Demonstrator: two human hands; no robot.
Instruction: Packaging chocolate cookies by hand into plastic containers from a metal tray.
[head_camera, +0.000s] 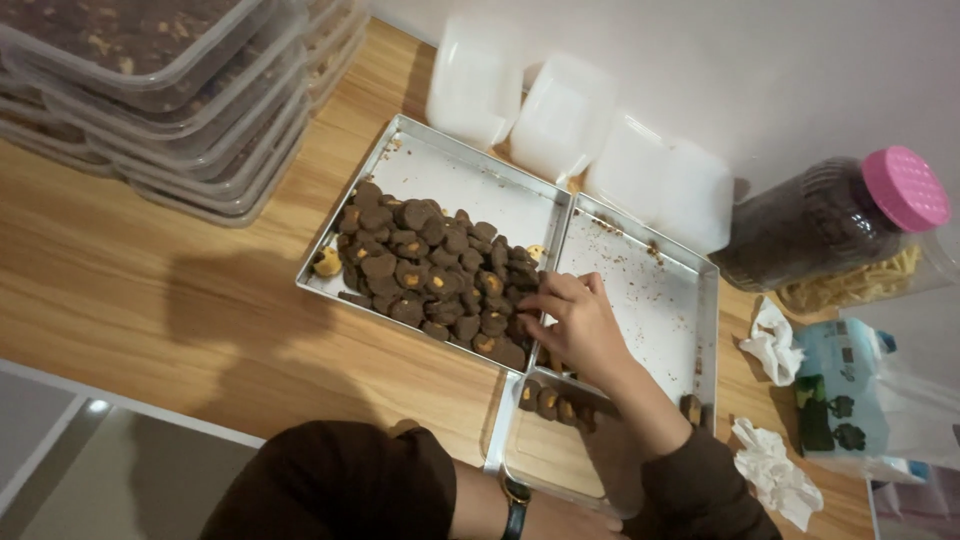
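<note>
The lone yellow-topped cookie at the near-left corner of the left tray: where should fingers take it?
Pinch the yellow-topped cookie across its round edge, from above. It lies flat, apart from the heap of dark cookies, but the tray rim blocks the left side.

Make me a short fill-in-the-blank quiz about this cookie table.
1. The right hand reaches into a pile of dark ___ on a metal tray.
2. The jar at the far right has a ___ lid.
3. The left wrist wears a ___.
4. The neighbouring tray holds mostly ___.

Missing words: cookies; pink; watch; crumbs
</note>
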